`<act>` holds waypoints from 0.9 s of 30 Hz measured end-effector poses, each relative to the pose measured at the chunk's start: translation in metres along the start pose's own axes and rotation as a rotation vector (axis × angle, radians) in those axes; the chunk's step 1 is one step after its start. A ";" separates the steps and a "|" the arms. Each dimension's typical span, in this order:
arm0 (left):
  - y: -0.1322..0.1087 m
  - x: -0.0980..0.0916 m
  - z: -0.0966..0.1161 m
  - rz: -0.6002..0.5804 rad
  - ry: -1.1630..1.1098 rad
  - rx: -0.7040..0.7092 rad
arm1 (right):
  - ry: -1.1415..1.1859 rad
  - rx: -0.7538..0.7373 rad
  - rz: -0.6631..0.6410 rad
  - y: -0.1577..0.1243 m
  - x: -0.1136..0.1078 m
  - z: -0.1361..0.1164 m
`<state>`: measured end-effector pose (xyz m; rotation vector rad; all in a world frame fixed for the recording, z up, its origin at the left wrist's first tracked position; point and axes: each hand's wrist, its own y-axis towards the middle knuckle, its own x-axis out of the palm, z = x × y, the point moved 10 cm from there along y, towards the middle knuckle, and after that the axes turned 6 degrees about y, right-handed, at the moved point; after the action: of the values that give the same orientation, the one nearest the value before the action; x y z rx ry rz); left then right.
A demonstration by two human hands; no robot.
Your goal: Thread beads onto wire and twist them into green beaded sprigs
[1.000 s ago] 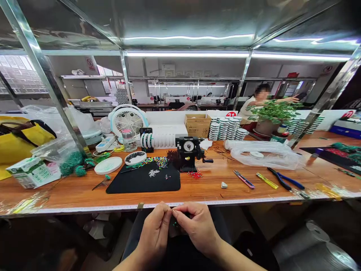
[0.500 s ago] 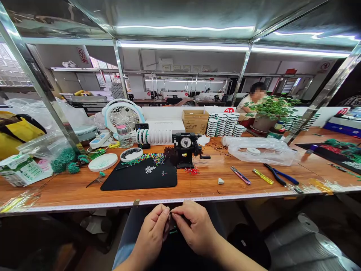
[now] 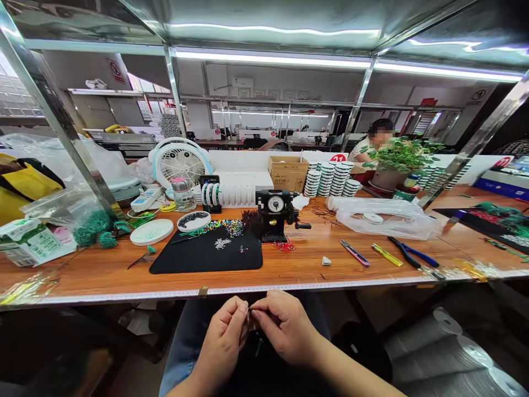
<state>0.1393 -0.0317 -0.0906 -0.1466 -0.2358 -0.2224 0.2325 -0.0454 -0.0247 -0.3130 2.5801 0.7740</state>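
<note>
At six o'clock, just to the left, the left grip (image 3: 223, 336) is a bare hand with a broad thumb; its forearm (image 3: 188, 386) runs bare to the lower edge near seven. The right grip (image 3: 285, 331) is bare too, with rounded knuckles, its smooth forearm (image 3: 347, 366) bare towards five. Blue jeans (image 3: 177, 353) show at seven, paler near the bottom, and look much darker in shade at five. Plain black cloth (image 3: 268, 380) covers the lap at six.
</note>
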 end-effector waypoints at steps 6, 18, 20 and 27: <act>0.001 -0.003 -0.007 -0.022 -0.019 0.000 | -0.076 -0.013 0.019 0.001 0.003 -0.002; -0.003 0.000 0.003 -0.023 0.072 0.056 | 0.080 0.069 -0.015 -0.001 0.000 0.003; -0.002 0.000 0.001 -0.028 0.091 0.056 | 0.076 0.072 -0.004 -0.002 -0.001 0.004; -0.003 -0.001 0.003 -0.023 0.210 0.115 | 0.037 0.096 0.008 0.000 -0.002 0.008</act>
<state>0.1370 -0.0339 -0.0879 -0.0058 -0.0411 -0.2449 0.2363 -0.0404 -0.0298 -0.2905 2.6442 0.6500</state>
